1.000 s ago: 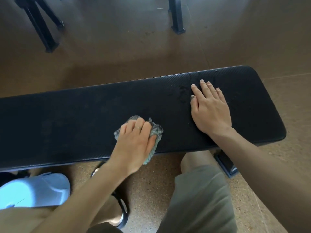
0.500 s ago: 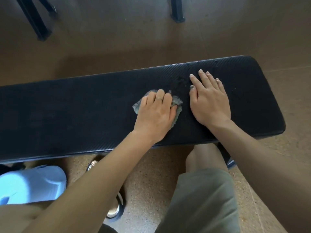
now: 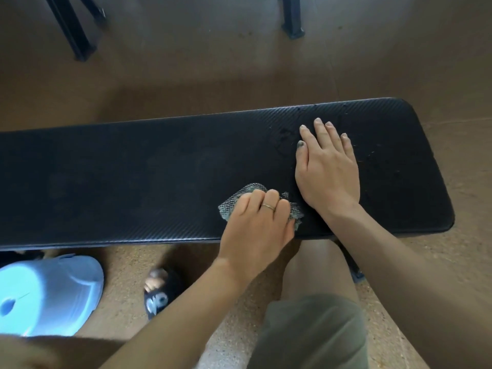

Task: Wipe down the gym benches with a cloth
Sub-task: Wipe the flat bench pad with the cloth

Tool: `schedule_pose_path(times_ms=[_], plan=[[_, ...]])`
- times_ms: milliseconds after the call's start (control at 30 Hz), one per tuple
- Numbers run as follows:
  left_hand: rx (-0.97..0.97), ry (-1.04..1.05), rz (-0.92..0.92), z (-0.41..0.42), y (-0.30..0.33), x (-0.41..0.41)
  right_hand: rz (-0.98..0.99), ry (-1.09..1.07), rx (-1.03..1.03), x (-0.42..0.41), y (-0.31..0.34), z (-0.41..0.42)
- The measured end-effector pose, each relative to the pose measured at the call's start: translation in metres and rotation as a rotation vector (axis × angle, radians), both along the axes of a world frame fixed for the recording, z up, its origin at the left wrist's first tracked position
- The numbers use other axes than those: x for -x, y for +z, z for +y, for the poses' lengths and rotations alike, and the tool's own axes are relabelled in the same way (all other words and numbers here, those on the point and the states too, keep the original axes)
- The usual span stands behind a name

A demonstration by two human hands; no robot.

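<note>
A long black padded gym bench (image 3: 119,177) runs across the view. My left hand (image 3: 255,227), wearing a ring, presses a crumpled grey-green mesh cloth (image 3: 241,194) onto the pad near its front edge; most of the cloth is hidden under the fingers. Just to the right, my right hand (image 3: 328,169) lies flat on the pad with fingers spread, holding nothing, its fingertips smudged dark. Specks and smears of dirt show on the pad around the right hand.
A light blue plastic container (image 3: 45,294) stands on the brown cork-like floor at the lower left. My knee in olive shorts (image 3: 314,328) and a sandalled foot (image 3: 159,291) are below the bench. Black metal legs of other equipment (image 3: 72,30) (image 3: 291,17) stand beyond.
My left hand swept the cloth up and right toward the right hand, then pulled it back down to the front edge. The right hand stayed flat in place.
</note>
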State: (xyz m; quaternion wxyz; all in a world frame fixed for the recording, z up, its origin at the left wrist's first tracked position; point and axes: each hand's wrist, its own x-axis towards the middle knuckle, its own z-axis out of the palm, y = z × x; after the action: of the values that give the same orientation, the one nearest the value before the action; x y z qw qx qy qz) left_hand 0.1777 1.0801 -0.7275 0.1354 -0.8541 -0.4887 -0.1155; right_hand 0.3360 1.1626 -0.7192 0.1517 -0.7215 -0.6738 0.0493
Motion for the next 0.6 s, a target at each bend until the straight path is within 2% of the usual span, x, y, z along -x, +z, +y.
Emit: schedule_pose_path(times_ms=[233,433,500,600], plan=[[0.008,-0.123,0.016,0.007,0.003,0.002,0.029,-0.028,-0.038,0.001,0.0,0.002],[0.011,-0.224,0.015,0.011,0.008,0.098,0.059,-0.028,-0.023,-0.001,0.002,0.001],[0.022,-0.206,0.011,0.015,0.009,0.112,0.033,-0.043,-0.014,0.001,0.002,0.001],[0.061,-0.131,-0.007,0.018,0.007,0.09,0.019,-0.053,-0.01,0.005,0.001,0.002]])
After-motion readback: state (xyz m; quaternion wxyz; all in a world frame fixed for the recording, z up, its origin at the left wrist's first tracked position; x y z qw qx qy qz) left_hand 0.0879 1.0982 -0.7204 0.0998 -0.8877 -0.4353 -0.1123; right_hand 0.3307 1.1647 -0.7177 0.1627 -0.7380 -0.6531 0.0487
